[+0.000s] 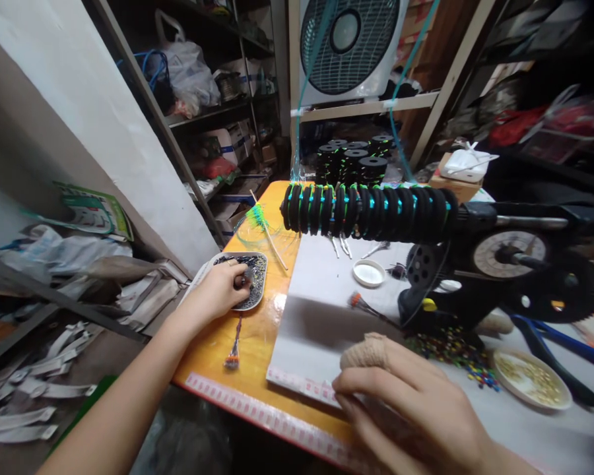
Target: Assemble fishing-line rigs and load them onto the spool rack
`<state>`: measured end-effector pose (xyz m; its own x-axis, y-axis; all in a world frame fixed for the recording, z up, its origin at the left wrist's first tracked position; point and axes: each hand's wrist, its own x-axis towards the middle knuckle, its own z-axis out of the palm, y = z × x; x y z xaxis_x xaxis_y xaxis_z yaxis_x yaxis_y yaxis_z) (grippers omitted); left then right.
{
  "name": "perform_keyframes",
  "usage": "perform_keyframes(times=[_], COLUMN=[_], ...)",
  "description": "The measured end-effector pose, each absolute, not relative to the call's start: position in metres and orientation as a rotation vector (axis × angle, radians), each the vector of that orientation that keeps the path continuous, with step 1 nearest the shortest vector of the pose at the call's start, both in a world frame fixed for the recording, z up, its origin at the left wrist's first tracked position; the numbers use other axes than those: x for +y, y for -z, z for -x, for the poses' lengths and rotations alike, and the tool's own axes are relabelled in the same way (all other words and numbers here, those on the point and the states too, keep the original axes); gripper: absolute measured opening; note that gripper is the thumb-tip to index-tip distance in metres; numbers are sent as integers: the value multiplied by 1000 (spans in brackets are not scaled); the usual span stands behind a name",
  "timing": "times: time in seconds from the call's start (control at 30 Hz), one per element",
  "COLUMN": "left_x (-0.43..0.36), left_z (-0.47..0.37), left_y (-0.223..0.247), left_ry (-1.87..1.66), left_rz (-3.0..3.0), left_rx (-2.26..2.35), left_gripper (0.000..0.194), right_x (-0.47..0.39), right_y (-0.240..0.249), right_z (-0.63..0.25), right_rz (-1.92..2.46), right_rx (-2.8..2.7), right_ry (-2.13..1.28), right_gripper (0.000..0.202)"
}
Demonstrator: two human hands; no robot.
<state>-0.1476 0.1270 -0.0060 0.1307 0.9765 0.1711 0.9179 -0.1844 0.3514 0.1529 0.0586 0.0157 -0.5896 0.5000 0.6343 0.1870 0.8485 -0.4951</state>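
Note:
My left hand is over a tray of small dark pieces at the table's left edge. Its fingers are bent together around something dark that I cannot make out. Above the white sheet's front edge, my right hand has curled fingers, with a tan wrap on one. Whether it holds anything is hidden. A black ribbed roller with green and blue threads spans the space beyond the hands. A bundle with an orange end lies below the tray.
A dial machine stands at the right. Near it are a dish of gold pieces, colored beads, a small white dish and dark-blue-handled pliers. A fan and shelves are behind.

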Motion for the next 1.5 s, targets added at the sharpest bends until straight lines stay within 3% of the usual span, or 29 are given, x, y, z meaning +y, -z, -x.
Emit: perform_keyframes(times=[0.23,0.4,0.57,0.67,0.83,1.5], left_x=[117,62,3,-10,-11,-15], left_z=[144,100,29,-1,-20,-21], left_y=[-8,-16,-1,5,8,11], left_ry=[-818,-1154,-1620,-1639,-1631,-1652], left_rz=[-2116,-1858,-951,-461,-153,-150], left_rx=[1993,2071,1291,1041,864,800], left_gripper=[6,10,23,33,38,31], right_x=[56,54,47,45,44,44], right_y=[-15,-15,-12,-9,-8,-12], right_z=[-150,-151,-152,-151,-150,-151], right_rz=[537,562,524,482,448,414], right_rx=[-2092,-2030,-1953,-1936,-1918,-1923], right_ry=[-585,-608,-679,-687,-664,-665], right_gripper=[16,13,11,12,15,10])
